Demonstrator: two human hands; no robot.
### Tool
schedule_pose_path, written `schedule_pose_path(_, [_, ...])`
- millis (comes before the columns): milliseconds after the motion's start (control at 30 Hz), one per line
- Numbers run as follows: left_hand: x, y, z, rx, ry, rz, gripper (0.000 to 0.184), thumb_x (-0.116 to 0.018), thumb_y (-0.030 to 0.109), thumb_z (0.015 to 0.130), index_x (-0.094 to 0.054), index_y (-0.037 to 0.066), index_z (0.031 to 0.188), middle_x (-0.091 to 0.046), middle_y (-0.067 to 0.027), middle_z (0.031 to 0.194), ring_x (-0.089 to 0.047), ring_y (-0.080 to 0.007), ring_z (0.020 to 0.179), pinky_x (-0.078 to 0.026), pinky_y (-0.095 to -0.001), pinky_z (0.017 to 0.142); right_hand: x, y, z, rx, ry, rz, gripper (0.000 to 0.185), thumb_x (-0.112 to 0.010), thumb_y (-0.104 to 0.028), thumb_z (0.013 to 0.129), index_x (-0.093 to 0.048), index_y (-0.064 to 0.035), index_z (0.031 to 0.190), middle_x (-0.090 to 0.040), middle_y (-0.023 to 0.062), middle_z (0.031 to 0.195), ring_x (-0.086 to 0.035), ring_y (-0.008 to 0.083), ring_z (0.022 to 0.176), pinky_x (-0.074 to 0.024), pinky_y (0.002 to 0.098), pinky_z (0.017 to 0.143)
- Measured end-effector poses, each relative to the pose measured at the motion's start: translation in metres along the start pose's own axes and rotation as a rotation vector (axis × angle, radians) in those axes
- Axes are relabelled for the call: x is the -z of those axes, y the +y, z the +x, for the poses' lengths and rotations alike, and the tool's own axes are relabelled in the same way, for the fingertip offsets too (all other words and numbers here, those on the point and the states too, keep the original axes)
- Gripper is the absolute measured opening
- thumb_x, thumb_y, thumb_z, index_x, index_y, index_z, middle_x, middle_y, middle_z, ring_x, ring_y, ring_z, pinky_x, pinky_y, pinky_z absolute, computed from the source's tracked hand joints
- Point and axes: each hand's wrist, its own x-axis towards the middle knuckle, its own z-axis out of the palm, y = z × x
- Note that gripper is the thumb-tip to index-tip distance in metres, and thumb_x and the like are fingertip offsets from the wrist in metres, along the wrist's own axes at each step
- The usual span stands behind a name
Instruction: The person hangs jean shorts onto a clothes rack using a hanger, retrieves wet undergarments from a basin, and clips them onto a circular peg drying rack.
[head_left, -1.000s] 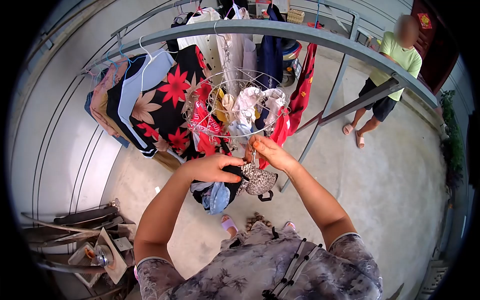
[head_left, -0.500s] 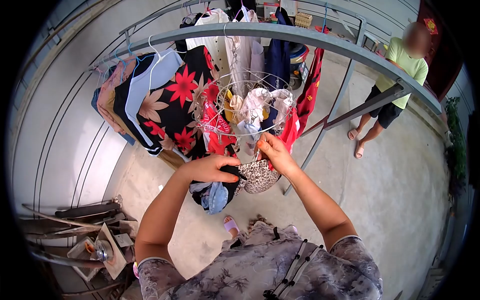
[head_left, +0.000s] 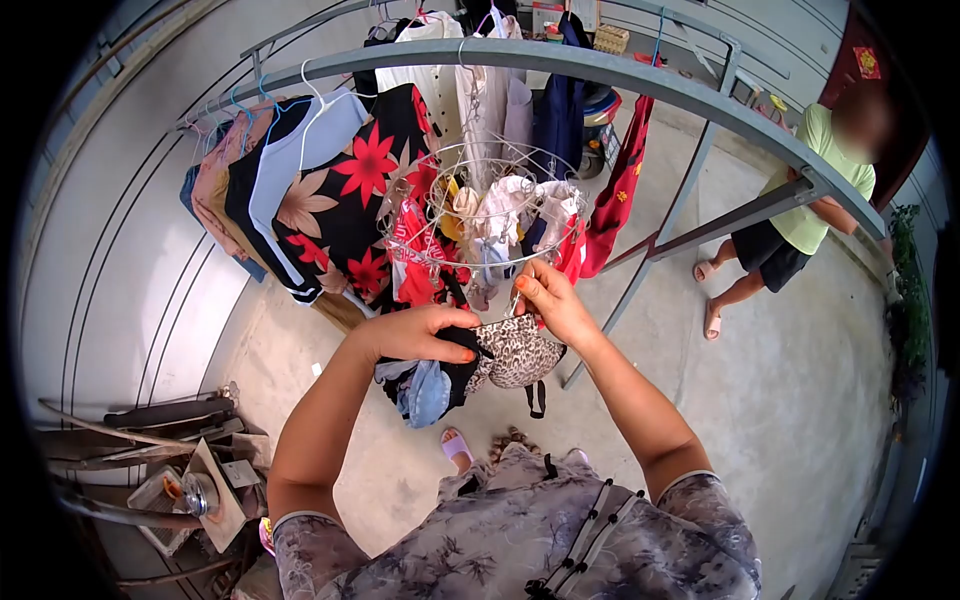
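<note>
My left hand (head_left: 430, 335) grips a bundle of garments, with black cloth and a light blue piece (head_left: 428, 392) hanging under the palm. Beside it a leopard-print bra (head_left: 520, 352) hangs with a black strap below. My right hand (head_left: 548, 300) pinches a metal clip (head_left: 514, 305) at the bra's top edge, just under the near rim of a round wire hanger (head_left: 490, 264). Small red, white and yellow items are clipped within that hanger, which hangs from a grey metal rail (head_left: 560, 58).
Left of the round hanger, a black floral garment (head_left: 365, 170) and a light blue one (head_left: 300, 150) hang on the rail. A person (head_left: 820, 180) stands at the right behind a slanting metal brace (head_left: 730, 215). Wood and scrap (head_left: 170, 460) lie at lower left.
The bra has spread out between my hands since the earliest frame, and my right hand has shifted slightly right. The person at the right has turned and lowered an arm.
</note>
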Motion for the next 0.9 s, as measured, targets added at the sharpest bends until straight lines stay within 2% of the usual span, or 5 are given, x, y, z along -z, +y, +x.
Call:
schedule_pose_path(500, [0.006,-0.003,-0.004,-0.013,0.035,-0.135,0.039,-0.065,0.011,0.084,-0.05,-0.002,0.118,-0.054,0.0008,0.109,-0.045,-0.0058,0.102,-0.037,-0.0235,0.09,0.012,-0.004,0.005,0.01,-0.26,-0.135,0.029,-0.058,-0.031,0.092,-0.051,-0.0055,0.081,-0.051,-0.0034,0.072,-0.046,0.005,0.067,-0.0388,0.0227,0.059])
schedule_pose_path(633, [-0.004,-0.002,-0.003,-0.004,0.119,-0.13,0.046,-0.065,0.01,0.083,-0.049,0.001,0.125,-0.054,-0.0006,0.116,-0.046,-0.0083,0.107,-0.036,-0.0258,0.095,0.022,-0.008,0.0,-0.117,-0.283,-0.121,0.029,-0.063,-0.033,0.089,-0.053,-0.0051,0.086,-0.055,-0.002,0.079,-0.049,0.0056,0.074,-0.0394,0.0223,0.065])
schedule_pose_path(700, [-0.014,-0.004,-0.006,-0.101,0.162,-0.191,0.055,-0.065,0.011,0.082,-0.044,0.008,0.133,-0.047,-0.0034,0.13,-0.043,-0.0129,0.117,-0.032,-0.031,0.101,0.027,-0.008,-0.008,-0.143,-0.163,-0.107,0.028,-0.065,-0.03,0.087,-0.053,-0.0059,0.087,-0.054,-0.0025,0.079,-0.049,0.0056,0.074,-0.0393,0.0225,0.065])
schedule_pose_path(833, [-0.02,-0.048,-0.012,-0.074,0.224,-0.159,0.056,-0.063,0.017,0.086,-0.04,0.01,0.137,-0.042,-0.004,0.135,-0.039,-0.0143,0.123,-0.029,-0.0322,0.105,0.035,-0.003,-0.023,-0.045,0.015,-0.051,0.023,-0.068,-0.016,0.085,-0.046,-0.0082,0.081,-0.047,-0.0067,0.074,-0.045,0.0025,0.069,-0.036,0.0198,0.06])
schedule_pose_path(900, [-0.022,-0.075,-0.008,0.129,0.291,-0.385,0.053,-0.056,0.024,0.092,-0.037,0.01,0.139,-0.038,-0.0046,0.139,-0.035,-0.016,0.128,-0.026,-0.0315,0.107,0.034,-0.009,-0.028,-0.044,0.053,-0.047,0.02,-0.066,-0.014,0.086,-0.048,-0.0077,0.082,-0.049,-0.0063,0.074,-0.046,0.0026,0.07,-0.0363,0.02,0.061])
